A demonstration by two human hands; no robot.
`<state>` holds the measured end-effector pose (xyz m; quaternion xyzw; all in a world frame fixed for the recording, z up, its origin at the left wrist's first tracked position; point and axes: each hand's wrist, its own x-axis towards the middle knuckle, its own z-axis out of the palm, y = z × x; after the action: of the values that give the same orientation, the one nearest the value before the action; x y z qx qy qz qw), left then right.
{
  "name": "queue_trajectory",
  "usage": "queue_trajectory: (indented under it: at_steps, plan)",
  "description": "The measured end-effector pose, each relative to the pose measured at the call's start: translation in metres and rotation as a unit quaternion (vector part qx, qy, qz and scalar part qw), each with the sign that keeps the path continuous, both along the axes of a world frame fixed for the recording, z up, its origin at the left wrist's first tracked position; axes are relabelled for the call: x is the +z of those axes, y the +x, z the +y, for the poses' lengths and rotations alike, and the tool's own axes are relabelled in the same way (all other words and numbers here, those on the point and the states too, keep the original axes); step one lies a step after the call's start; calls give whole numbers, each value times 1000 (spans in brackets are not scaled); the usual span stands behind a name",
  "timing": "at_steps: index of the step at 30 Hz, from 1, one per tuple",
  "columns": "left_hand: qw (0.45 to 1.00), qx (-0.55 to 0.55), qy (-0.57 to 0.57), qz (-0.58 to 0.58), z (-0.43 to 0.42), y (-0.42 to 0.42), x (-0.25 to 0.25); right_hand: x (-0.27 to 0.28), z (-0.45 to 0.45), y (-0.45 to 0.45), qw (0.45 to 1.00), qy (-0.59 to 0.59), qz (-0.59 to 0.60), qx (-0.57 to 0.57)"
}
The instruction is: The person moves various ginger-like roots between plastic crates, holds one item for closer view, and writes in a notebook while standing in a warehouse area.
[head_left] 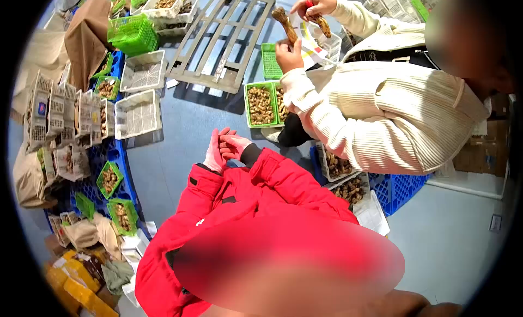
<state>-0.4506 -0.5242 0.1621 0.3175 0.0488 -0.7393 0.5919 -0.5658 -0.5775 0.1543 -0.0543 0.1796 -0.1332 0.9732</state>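
My left hand (214, 154) is held in front of my red jacket, fingers stretched forward and nothing visible in it. Against it rests my right hand (234, 145), its fingers extended across towards the left one, also with no object showing. The two palms partly hide each other. Ahead and to the right of my hands, a green crate (261, 104) full of brown mushroom-like pieces stands on the floor. A co-worker in a cream jacket holds a long brown piece (285, 24) in one hand, and another brown piece (320, 24) with something red in the other.
A metal rack (223, 39) lies on the floor ahead. White crates (138, 114) and a stack of green baskets (132, 35) stand left, beside blue pallets (124, 178) bearing filled baskets. More crates (351, 190) and a blue pallet (406, 189) are at right. Yellow boxes (76, 273) lie lower left.
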Motion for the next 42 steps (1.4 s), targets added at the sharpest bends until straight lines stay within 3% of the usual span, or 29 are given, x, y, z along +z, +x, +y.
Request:
queue_trajectory:
  at_steps: [1,3,4,8,12,13,15,16,17,18,19,20,21,23,25,27,28,29,30,31,32,35,37,40,42]
  plan:
    - [1000,15,10,-7,11,-13,9,31,11,-11,993,-12,118,-1]
    - [998,50,38,-18,30,-35,15,29,23,-26,998,30,43,37]
    - [1000,15,-17,17,45,-28,9,16,32,-26,996,60,2,65]
    - [989,109,70,-78,86,-42,15,34,60,-23,988,-6,63,141]
    - [988,148,29,-26,128,-40,11,7,85,-11,957,118,-113,239]
    - [985,166,45,-22,137,-44,7,8,96,-12,970,57,-16,235]
    - [971,225,80,-13,152,-49,2,4,105,-9,958,108,-39,263]
    - [970,216,109,-24,159,-49,6,23,110,-13,965,22,83,247]
    - [959,210,-64,177,181,-45,-52,16,119,-19,974,-55,64,208]
    - [966,234,-16,108,185,-53,-59,3,125,-22,968,-65,116,211]
    - [960,269,60,45,181,-60,-24,-13,129,-18,966,-61,138,211]
    - [952,264,-5,152,193,-61,-63,-25,133,-18,978,57,-35,199]
    - [971,234,26,31,201,-59,-61,-46,139,-14,952,99,-123,261]
    - [964,262,14,42,217,-68,-39,-32,178,-24,976,-15,40,214]
    - [966,258,15,13,232,-68,-31,-107,194,-19,947,146,-175,228]
    - [965,256,60,8,255,-56,-33,-60,206,-7,947,-144,-79,278]
    - [964,254,84,2,266,-49,-30,-36,212,0,911,-273,-27,309]
    - [949,293,114,4,271,-47,-6,-50,214,8,877,-335,26,343]
    - [952,299,51,-39,283,-47,-18,-52,222,7,866,-355,34,350]
    - [941,321,104,-17,285,-47,0,-51,231,6,864,-361,16,351]
    - [945,322,46,-29,293,-50,-39,-53,235,5,863,-364,2,352]
    - [938,340,59,-17,298,-63,-16,-58,241,-5,868,-348,-17,353]
    - [940,331,71,-31,291,-76,-27,-54,239,-15,869,-352,-9,347]
    - [928,357,109,-10,291,-78,-12,-42,236,-16,708,-612,-112,333]
    - [938,326,115,-27,294,-73,-16,-59,235,-15,878,-287,-144,355]
